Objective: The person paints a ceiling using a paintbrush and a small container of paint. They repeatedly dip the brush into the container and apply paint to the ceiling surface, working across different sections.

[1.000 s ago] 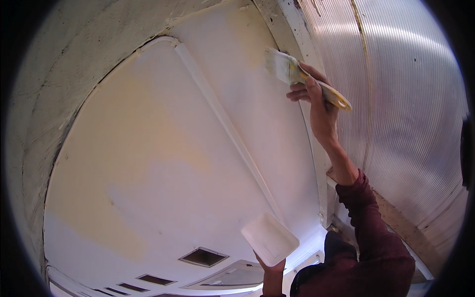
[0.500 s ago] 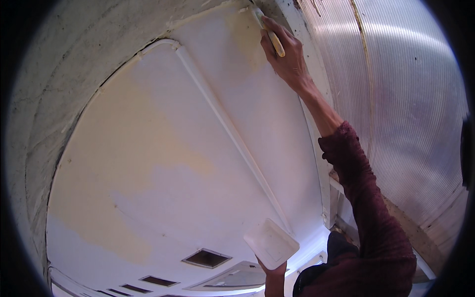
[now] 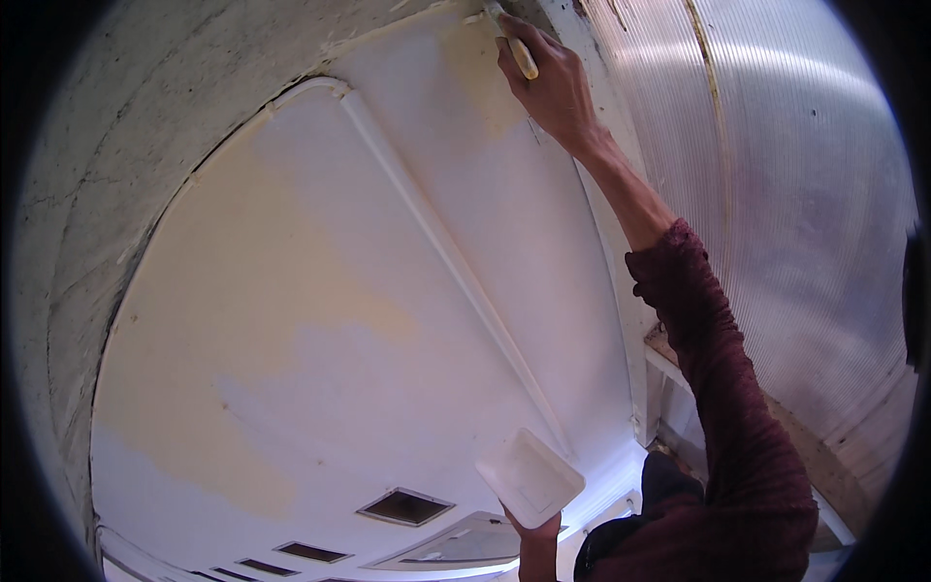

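Note:
My right hand is closed on a paintbrush with a pale yellowish handle, raised at the top corner of the painted white panel, where its bristle end meets the edge by the rough grey border. The panel has patchy yellowish areas. Low in the picture, my left hand holds a white rectangular tray from below, near the lower end of a white conduit that runs along the panel and bends at its top.
A rough grey concrete surface curves along the left and top. Translucent ribbed sheeting fills the right, beside a pale frame and brownish beams. Dark rectangular openings sit low on the panel. A maroon sleeve covers my right arm.
My right hand and the brush have moved up and left from beside the frame into the panel's top corner. The tray in my left hand has shifted slightly downward in the picture.

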### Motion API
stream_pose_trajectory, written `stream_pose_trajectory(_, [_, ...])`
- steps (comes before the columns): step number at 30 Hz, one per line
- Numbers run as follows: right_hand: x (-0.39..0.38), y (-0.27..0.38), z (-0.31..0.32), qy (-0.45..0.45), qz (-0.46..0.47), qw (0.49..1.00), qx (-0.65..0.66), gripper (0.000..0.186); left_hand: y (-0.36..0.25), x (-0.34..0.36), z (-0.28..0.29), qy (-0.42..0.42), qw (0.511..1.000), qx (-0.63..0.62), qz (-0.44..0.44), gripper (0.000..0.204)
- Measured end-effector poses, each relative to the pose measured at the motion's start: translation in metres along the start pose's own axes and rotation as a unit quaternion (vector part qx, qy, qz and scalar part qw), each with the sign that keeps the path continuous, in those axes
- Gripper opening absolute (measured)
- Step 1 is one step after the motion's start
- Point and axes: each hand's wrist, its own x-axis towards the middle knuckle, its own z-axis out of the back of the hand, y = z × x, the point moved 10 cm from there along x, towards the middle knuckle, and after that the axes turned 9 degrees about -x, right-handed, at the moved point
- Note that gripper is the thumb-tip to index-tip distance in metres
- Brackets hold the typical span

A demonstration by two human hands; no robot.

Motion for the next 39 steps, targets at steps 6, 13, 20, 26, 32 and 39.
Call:
stream_pose_trajectory(6, [0.010,-0.014,-0.015,0.049,-0.062,0.997,0.006,0.029,0.001,-0.001,0.002,0.013,0.999,-0.039,0.012,0.059])
stream_pose_trajectory(13, [0.041,-0.033,-0.019,0.219,-0.084,0.972,0.031,0.018,-0.002,-0.004,0.000,0.028,0.999,-0.033,0.003,0.060])
stream_pose_trajectory(20, [0.081,0.017,0.003,0.193,0.056,0.979,-0.044,0.016,0.005,-0.001,-0.006,0.012,1.000,0.013,0.001,0.059])
stream_pose_trajectory(26, [0.067,-0.015,-0.012,0.179,-0.069,0.963,0.187,0.016,0.005,-0.008,0.013,-0.019,1.000,-0.018,0.000,0.060])
stream_pose_trajectory(32, [0.052,-0.053,-0.048,0.171,-0.112,0.910,0.361,0.020,0.003,-0.006,0.028,-0.035,0.999,-0.013,-0.001,0.064])
stream_pose_trajectory(39, [0.044,-0.059,-0.045,0.167,-0.119,0.905,0.372,0.020,0.005,-0.006,0.015,-0.023,1.000,-0.020,-0.003,0.061])
